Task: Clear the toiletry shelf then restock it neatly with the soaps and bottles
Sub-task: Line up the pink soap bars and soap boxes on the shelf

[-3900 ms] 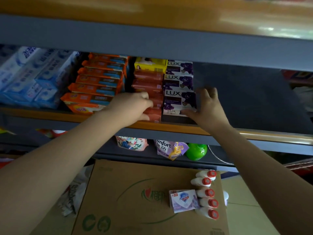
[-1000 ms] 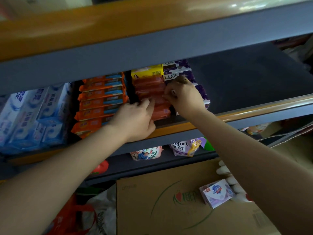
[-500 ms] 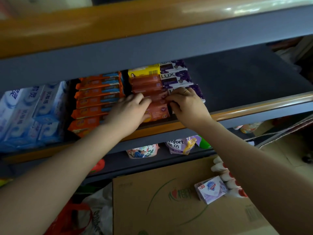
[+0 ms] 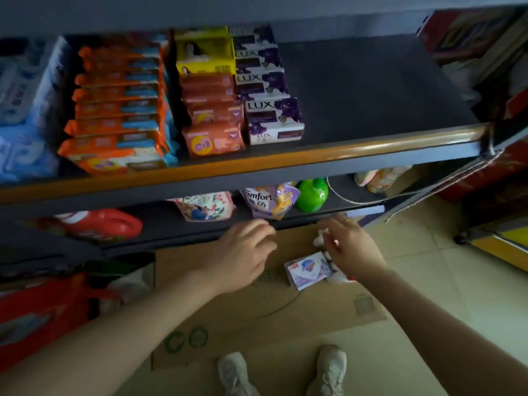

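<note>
- above the cardboard box [image 4: 285, 315], left hand [image 4: 240, 255] hovers, fingers loosely spread, holding nothing.
- at its 3 o'clock, right hand [image 4: 353, 248], fingers relaxed, over the white bottles [image 4: 320, 240] beside the soap box [image 4: 308, 270].

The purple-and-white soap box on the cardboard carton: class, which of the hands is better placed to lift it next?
Right. The right hand hovers directly beside the soap box; the left hand hangs farther off.

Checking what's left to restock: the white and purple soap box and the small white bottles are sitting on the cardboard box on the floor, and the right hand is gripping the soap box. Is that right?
Not quite. In the head view the right hand hovers above the small white bottles and grips nothing; the soap box lies untouched beside it on the cardboard box. The rest stands.
</note>
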The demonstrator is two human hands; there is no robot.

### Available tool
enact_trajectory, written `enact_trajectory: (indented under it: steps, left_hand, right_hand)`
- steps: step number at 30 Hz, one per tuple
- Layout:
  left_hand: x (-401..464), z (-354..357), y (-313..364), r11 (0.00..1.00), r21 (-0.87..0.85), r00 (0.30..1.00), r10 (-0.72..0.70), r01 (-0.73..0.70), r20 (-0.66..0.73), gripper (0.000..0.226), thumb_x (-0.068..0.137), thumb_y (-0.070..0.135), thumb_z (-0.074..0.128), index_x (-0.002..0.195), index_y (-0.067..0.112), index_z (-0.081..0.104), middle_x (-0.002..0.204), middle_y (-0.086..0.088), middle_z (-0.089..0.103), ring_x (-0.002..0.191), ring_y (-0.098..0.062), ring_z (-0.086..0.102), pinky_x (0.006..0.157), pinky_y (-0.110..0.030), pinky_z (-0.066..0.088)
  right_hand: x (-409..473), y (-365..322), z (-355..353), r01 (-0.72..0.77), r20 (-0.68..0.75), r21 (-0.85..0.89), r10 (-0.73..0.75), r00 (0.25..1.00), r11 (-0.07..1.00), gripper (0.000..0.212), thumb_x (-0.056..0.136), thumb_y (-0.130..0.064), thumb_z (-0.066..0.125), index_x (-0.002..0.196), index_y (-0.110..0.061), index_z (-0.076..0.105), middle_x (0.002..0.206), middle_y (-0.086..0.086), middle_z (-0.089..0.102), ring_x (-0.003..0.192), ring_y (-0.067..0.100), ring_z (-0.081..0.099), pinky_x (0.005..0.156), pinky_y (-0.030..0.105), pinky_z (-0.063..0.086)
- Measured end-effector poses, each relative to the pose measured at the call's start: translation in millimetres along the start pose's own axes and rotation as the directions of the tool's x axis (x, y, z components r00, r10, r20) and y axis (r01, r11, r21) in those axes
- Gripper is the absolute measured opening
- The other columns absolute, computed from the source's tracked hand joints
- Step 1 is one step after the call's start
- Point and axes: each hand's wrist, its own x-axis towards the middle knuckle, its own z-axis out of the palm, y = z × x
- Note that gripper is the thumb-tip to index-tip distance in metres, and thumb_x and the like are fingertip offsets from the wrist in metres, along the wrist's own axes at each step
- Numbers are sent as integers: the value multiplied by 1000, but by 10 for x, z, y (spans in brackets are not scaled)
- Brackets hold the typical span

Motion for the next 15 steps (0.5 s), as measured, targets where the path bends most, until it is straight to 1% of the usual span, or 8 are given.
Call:
enact_trajectory:
  steps: [2,4,5,7,10,12,13,15]
  left_hand:
    - [-71,395,136,986,-100,978,-116,135,176,30,86,19,43,104,13,66,117,-7,58,120,-21,40,94,-40,47]
    - [-123,754,235,936,-130,900,-268,328,344,32,92,21,46,122,16,56,131,-2,47,128,-19,35,103,-31,35]
    - [-134,915,277,897,-130,851,-343,422,399,34,93,23,46,127,18,52,134,1,43,127,-18,37,101,-28,33]
    - [-131,1221,334,803,-153,764,-463,576,449,39,93,25,48,131,19,46,138,2,39,121,-18,44,97,-28,36]
    - [-139,1594,400,672,-186,657,-561,716,503,47,93,26,50,137,21,38,140,0,37,126,-19,39,98,-29,38]
    - [-138,1792,428,619,-185,612,-602,763,513,52,92,29,53,140,22,34,141,-1,36,125,-19,41,95,-28,41]
    - [-134,1882,433,595,-189,596,-619,781,513,57,90,30,56,141,22,32,142,-2,36,122,-18,44,92,-27,43]
    - [-133,2063,437,560,-207,579,-644,802,499,67,86,34,62,142,21,28,142,-2,36,119,-19,47,92,-29,44]
  right_hand:
    - [-160,229,220,-31,218,-69,45,975,997,26,87,-18,50,111,-15,61,118,8,58,104,32,58,81,43,51]
    - [-255,386,428,-60,360,-129,103,927,990,38,90,-24,50,128,-21,50,137,2,47,123,25,46,99,38,42]
    - [-275,445,520,-53,412,-167,119,904,984,43,91,-28,51,134,-22,44,143,-1,42,129,22,41,103,37,38]
    - [-252,548,725,28,486,-209,79,870,977,51,91,-29,52,139,-21,36,147,-2,36,134,20,35,104,37,36]
    - [-234,712,1023,162,545,-264,9,839,951,59,89,-19,55,143,-14,30,148,4,32,137,22,30,109,34,30]
    - [-215,804,1166,268,544,-315,-58,837,910,63,89,-18,56,144,-11,25,148,8,32,137,24,30,113,34,23]
    - [-191,828,1221,317,543,-335,-93,835,887,63,89,-18,57,143,-10,25,145,9,35,135,25,33,113,35,22]
    - [-113,841,1261,365,541,-321,-147,828,874,60,86,-20,60,138,-11,31,136,8,43,124,25,42,107,34,31]
